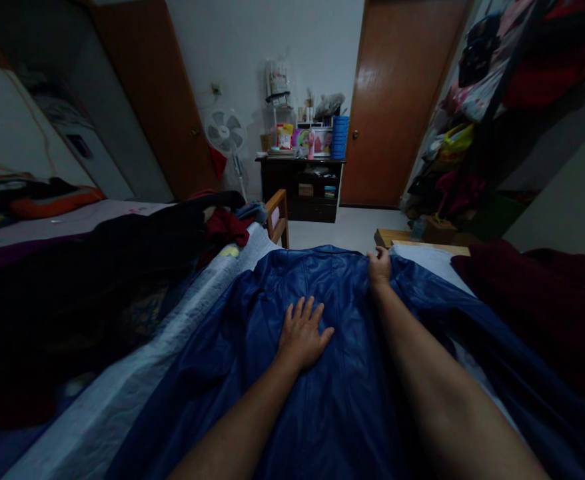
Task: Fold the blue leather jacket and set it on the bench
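A dark blue, slightly shiny jacket [347, 347] lies spread out in front of me, its sleeves running down to the left and right. Flat on the middle of it rests my left hand [303, 337], fingers spread. At the jacket's far edge, near the right shoulder, my right hand [379, 267] is closed with its fingers bent on the blue material. Under the jacket shows a light-coloured bed cover [172, 333].
Dark clothes [97, 280] are heaped on the left. A maroon cloth [542, 300] lies on the right. Beyond stand a wooden chair [278, 217], a fan [226, 133], a black cabinet [297, 190] and a brown door [402, 100]. Bags [487, 93] hang at the upper right.
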Motion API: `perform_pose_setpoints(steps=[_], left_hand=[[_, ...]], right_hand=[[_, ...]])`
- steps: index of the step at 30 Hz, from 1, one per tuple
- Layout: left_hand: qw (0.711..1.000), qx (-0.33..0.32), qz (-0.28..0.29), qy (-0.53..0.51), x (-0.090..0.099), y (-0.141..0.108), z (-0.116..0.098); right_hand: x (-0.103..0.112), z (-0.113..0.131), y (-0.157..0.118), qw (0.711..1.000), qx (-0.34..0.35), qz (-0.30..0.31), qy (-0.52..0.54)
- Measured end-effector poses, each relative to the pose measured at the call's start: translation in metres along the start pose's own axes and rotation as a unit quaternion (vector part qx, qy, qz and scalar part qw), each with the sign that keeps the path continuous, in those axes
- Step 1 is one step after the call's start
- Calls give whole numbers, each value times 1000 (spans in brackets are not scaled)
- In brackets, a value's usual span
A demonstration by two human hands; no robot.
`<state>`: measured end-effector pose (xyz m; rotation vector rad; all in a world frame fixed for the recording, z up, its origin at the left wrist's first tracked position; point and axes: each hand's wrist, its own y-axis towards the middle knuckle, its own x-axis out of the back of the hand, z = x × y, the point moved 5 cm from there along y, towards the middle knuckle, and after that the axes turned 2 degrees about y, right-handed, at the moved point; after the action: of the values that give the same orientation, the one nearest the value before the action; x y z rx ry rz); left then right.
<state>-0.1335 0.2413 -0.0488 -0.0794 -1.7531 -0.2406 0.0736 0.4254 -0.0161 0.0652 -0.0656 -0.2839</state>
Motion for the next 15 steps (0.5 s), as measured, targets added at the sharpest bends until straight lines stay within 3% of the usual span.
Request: perform_pose_setpoints(steps=[3, 8, 12, 15], left_hand=[[1000, 1, 5, -1, 1, 0, 0], [1000, -2, -1, 2, 1, 0, 0], [1000, -11, -9, 0, 3, 0, -1], [999, -22, -49, 6, 17, -3, -2]], right_hand=[[11, 10, -9, 996, 40, -8, -77], [-3, 11, -64, 969, 85, 98, -208], [-19, 9, -122, 852, 147, 221, -452], [-17, 10, -158, 788, 139, 274, -534]])
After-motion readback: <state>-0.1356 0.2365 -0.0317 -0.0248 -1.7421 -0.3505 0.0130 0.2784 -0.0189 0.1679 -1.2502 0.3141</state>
